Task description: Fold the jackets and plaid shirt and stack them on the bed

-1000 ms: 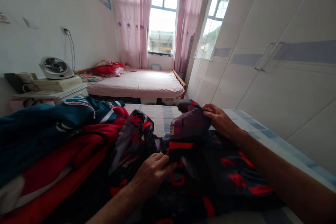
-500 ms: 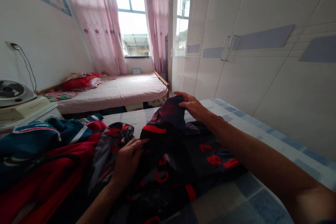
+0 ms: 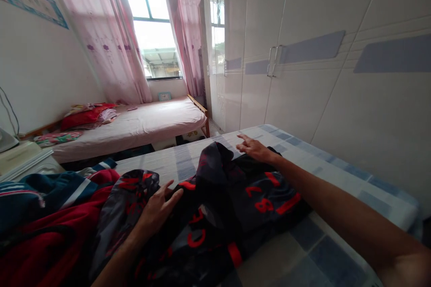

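A dark jacket with red letters, numbers and stripes lies spread on the checked bed. Its hood stands bunched up at the top, between my hands. My left hand rests at the jacket's left shoulder, thumb and fingers apart, gripping nothing. Just past the hood on the right, my right hand hovers with the fingers stretched out and holds nothing. A grey-black sleeve with red print lies left of my left hand; whether it joins the jacket I cannot tell.
Red clothing and a teal garment with white stripes are heaped on the left. The checked bed runs along the white wardrobe. Another bed with a red pile stands by the window.
Both hands have let go of the hood, which has sunk into a fold. My fingers have opened. The view has swung a little to the right.
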`<control>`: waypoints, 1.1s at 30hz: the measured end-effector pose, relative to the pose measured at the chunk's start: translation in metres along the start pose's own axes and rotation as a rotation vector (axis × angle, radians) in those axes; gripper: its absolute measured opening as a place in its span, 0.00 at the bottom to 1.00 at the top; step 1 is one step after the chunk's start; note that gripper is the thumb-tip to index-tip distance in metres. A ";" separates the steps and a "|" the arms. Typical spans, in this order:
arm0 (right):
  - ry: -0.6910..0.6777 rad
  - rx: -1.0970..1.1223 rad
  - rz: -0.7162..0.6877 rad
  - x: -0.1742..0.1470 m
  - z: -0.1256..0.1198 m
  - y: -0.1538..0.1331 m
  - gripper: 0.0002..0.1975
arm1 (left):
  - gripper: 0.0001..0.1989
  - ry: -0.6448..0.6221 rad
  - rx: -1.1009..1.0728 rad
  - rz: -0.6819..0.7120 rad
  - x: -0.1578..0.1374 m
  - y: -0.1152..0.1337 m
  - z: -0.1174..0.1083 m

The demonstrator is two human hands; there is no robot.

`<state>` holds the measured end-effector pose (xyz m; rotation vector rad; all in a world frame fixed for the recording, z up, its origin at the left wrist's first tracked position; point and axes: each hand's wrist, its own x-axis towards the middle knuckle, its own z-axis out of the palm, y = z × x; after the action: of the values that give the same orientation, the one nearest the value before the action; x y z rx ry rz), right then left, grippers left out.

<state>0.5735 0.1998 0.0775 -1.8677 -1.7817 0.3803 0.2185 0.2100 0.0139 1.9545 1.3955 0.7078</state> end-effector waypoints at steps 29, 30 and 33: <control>0.055 -0.481 -0.066 -0.045 0.012 0.083 0.17 | 0.33 -0.010 0.075 0.200 -0.025 -0.008 0.013; -0.011 -0.467 -0.048 -0.042 0.013 0.082 0.18 | 0.33 -0.001 0.088 0.185 -0.028 -0.010 0.016; 0.034 -0.401 -0.078 -0.021 0.016 0.069 0.17 | 0.34 0.032 0.052 0.089 -0.036 -0.009 0.021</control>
<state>0.6202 0.1826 0.0232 -2.0415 -2.0133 -0.0442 0.2175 0.1737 -0.0091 2.0653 1.3653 0.7531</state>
